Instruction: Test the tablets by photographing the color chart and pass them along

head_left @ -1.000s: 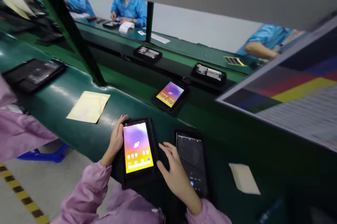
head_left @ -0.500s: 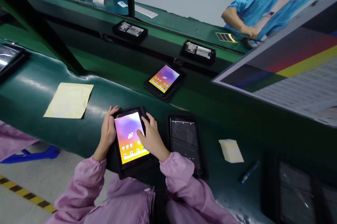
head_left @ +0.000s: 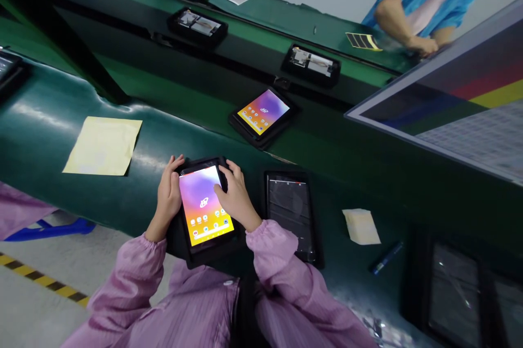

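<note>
A lit tablet (head_left: 204, 203) in a black tray lies at the near edge of the green bench (head_left: 61, 135), its screen showing app icons. My left hand (head_left: 169, 195) wraps the tray's left edge, thumb at its top corner. My right hand (head_left: 235, 198) rests on the tablet's right side, fingers curled over the tray's upper right corner and thumb on the screen. A second tablet (head_left: 292, 212) with a dark screen lies just right of it, untouched.
A third lit tablet (head_left: 263, 112) sits farther back on the conveyor. Two trays with opened devices (head_left: 198, 24) (head_left: 311, 62) stand on the far belt. A yellow sheet (head_left: 103, 145) lies left, a small pad (head_left: 361, 226) and blue pen (head_left: 386, 257) right. A person in blue (head_left: 412, 16) works opposite.
My right hand left the dark tablet and came to rest on the right side of the lit tablet. The view has tilted down and shifted slightly; my left hand keeps its hold.
</note>
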Demonstrator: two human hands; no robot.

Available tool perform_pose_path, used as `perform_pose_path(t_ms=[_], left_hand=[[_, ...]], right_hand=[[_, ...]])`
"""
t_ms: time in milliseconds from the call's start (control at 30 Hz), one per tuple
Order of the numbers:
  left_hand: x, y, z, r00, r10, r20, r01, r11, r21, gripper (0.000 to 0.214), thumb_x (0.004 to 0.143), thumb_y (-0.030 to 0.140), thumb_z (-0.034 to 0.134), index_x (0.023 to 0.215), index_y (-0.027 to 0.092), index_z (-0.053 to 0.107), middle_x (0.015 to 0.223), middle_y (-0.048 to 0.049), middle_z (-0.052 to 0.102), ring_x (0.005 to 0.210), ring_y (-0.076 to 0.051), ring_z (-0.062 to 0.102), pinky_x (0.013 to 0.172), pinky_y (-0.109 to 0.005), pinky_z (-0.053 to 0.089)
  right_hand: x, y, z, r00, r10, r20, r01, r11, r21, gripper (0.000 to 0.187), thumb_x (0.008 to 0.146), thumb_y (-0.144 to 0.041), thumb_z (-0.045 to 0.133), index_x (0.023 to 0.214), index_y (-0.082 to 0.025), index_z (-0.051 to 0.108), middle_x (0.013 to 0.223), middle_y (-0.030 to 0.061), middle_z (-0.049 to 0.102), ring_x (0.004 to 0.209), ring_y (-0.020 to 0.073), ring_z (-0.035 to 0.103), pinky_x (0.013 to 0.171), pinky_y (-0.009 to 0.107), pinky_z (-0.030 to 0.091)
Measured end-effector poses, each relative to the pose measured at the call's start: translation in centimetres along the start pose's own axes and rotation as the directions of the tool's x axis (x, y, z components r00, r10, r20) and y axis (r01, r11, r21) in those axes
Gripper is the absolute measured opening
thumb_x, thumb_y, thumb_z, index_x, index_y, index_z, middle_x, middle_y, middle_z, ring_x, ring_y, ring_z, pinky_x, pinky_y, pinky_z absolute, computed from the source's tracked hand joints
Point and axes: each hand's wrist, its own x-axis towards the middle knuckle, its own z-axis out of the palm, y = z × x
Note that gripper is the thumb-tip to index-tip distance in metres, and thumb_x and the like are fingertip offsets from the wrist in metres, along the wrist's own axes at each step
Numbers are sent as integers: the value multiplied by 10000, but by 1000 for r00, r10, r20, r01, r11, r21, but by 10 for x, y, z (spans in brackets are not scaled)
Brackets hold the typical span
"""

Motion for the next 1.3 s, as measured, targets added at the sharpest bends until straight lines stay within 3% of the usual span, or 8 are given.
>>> perform_pose_path(t_ms=[167, 367, 600, 733, 867, 1167, 1300], left_hand=[[1, 2, 0, 1000, 10, -3, -10, 1000, 2, 467, 1126, 450, 307, 1400, 205, 594, 1538, -136, 577, 1566, -261, 357, 1296, -503, 264], [1, 3, 0, 1000, 16, -13, -17, 1000, -14, 455, 1128, 452, 305, 1390, 213, 591, 1546, -133, 570, 1564, -249, 362, 1295, -491, 273], [1, 3, 0, 1000, 15, -10, -16, 1000, -15, 458, 1129, 443, 302, 1396, 199, 583, 1548, -150, 564, 1564, -258, 362, 1293, -506, 273], [1, 4, 0, 1000, 11, 0, -11, 1000, 1, 457, 1128, 439, 308, 1396, 198, 588, 1552, -146, 563, 1564, -260, 361, 1295, -512, 269], [2, 4, 0, 1000, 11, 4, -11, 1000, 10, 450, 1128, 435, 304, 1393, 209, 589, 1553, -132, 565, 1566, -252, 358, 1297, -510, 267], [2, 4, 0, 1000, 23, -1, -23, 1000, -3, 467, 1131, 440, 295, 1394, 183, 582, 1551, -161, 562, 1562, -252, 367, 1291, -509, 277], [2, 4, -1, 1000, 25, -6, -25, 1000, -8, 466, 1129, 448, 298, 1388, 189, 586, 1550, -157, 564, 1562, -257, 368, 1289, -505, 283]], right_hand=[[1, 1, -1, 1000, 28, 15, -28, 999, 43, 548, 916, -212, 592, 1462, -193, 553, 1639, 151, 319, 1545, 326, 329, 1298, 544, 289], [-7, 4, -2, 996, 27, 81, -31, 998, 46, 658, 922, -255, 610, 1557, -210, 442, 1670, 145, 253, 1586, 326, 230, 1319, 562, 221], [-12, 2, -12, 992, 39, 117, -41, 999, 13, 666, 871, -115, 523, 1534, -159, 480, 1634, 158, 315, 1563, 315, 279, 1321, 544, 242], [-9, 9, -12, 993, 45, 110, -52, 997, 61, 743, 798, -11, 465, 1501, -242, 536, 1613, 96, 357, 1550, 271, 315, 1327, 534, 240], [-5, 15, -12, 990, 68, 124, -80, 993, 89, 780, 752, 29, 450, 1470, -247, 578, 1616, 79, 355, 1552, 264, 313, 1336, 526, 217], [3, 11, -12, 988, 58, 146, -68, 996, 58, 784, 781, 33, 450, 1517, -224, 530, 1654, 100, 300, 1569, 262, 288, 1335, 506, 210], [-1, 10, -26, 964, 22, 265, -29, 999, 24, 839, 801, -65, 606, 1607, -165, 395, 1698, 156, 204, 1619, 297, 161, 1336, 494, 177]])
